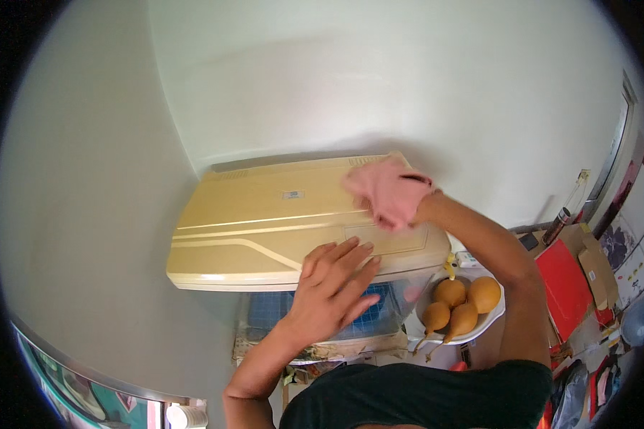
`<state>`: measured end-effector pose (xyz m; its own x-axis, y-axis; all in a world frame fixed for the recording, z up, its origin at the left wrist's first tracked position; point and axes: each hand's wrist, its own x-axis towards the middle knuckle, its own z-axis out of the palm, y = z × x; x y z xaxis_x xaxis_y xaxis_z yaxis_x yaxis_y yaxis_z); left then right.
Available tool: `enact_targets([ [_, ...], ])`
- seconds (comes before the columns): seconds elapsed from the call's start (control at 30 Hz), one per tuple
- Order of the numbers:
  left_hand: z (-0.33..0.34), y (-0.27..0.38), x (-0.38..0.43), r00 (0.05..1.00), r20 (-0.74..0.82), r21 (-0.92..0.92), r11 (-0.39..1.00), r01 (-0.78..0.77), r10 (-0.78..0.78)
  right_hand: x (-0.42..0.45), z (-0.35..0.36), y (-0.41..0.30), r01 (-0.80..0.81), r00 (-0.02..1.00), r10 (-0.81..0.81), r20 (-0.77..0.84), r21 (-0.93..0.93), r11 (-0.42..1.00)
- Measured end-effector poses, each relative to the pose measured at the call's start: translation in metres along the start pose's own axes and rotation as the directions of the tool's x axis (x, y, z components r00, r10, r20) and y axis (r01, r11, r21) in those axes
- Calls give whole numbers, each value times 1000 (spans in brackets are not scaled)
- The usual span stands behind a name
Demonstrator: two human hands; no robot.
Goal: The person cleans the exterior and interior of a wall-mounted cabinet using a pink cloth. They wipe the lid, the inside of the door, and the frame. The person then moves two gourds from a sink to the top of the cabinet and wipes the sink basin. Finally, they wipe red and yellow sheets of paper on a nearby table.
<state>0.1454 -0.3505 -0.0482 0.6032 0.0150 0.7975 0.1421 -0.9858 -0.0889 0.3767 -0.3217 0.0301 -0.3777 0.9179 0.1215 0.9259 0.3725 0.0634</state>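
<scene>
A cream-coloured appliance housing [257, 214] with vent slots along its back edge stands against the wall. My right hand [416, 209] is largely covered by a pink cloth [389, 187], which it presses on the right end of the housing's top; the cloth is slightly blurred. Nearer to me, my left hand [333, 284] lies with spread fingers on the housing's lower front part, palm down, and holds nothing.
White walls meet at the housing's left. Below it is a blue-gridded surface [268, 308]. A white bowl [480, 335] of several orange-brown gourds [484, 295] stands at the right, with a red board [563, 289] and cardboard [595, 273] beyond.
</scene>
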Motion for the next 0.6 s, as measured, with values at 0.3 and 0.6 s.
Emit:
enact_targets([
  [0.3, -89, 0, -108, 914, -338, 374, 860, 348, -223, 31, 72, 10, 192, 956, -110, -271, 299, 935],
  [0.6, -62, -75, -151, 838, -326, 577, 610, 544, -439, 112, 9, -142, 248, 962, -248, -114, -16, 969],
])
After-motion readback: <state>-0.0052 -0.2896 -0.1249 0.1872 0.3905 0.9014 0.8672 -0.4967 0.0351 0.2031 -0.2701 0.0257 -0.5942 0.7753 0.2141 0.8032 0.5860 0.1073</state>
